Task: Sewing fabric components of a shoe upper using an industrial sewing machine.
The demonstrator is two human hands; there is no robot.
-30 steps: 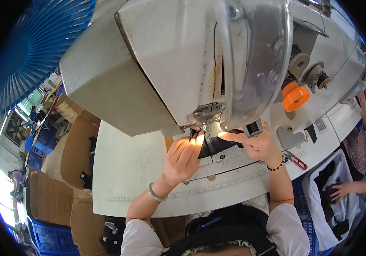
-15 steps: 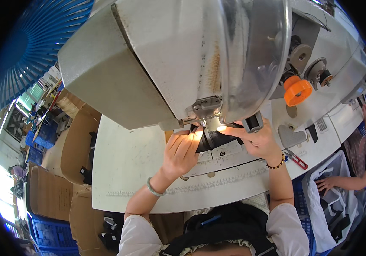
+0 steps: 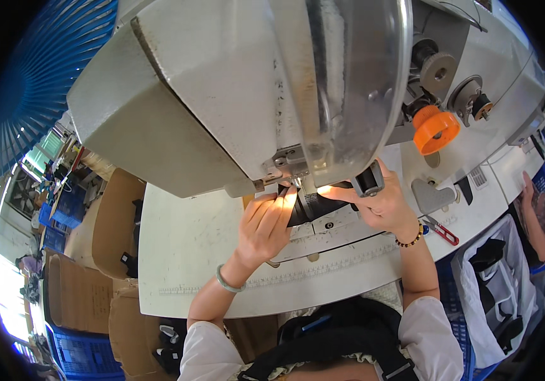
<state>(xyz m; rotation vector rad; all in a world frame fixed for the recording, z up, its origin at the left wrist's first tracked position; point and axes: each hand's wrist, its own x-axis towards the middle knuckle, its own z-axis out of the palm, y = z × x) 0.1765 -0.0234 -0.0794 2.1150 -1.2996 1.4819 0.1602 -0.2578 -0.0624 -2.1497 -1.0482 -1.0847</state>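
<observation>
Lying under the needle area: a black piece (image 3: 313, 208), lit by the lamp, flat on the machine bed between both hands.
Left-hand grip: fingers of the left hand (image 3: 264, 228) pressed side by side on its left end; whether the thumb pinches below, no telling from here!
Right-hand grip: index of the right hand (image 3: 383, 206) stretched leftward along it, other fingers curled; any pinch is hidden.
In the way: the sewing machine (image 3: 221, 82) looms over everything, its clear guard (image 3: 361, 95) bulging down, and a black-and-grey part (image 3: 369, 181) covers some of that right hand.
Right of the machine head: an orange knob (image 3: 436, 130); lower, a grey plate (image 3: 433, 195) and red-handled snips (image 3: 444, 233) near the right wrist.
White table: ruler markings (image 3: 285, 277) curve along its near side.
Left containers: a cardboard box (image 3: 117, 222) with dark items inside, another cardboard box (image 3: 129, 324) below, and a blue crate (image 3: 85, 352).
Right container: a white bag (image 3: 475, 320) holding black pieces, a co-worker's arm (image 3: 539, 232) beside it.
Arms: both forearms rise from the lower edge, elbows apart, wrists converging on the needle area.
</observation>
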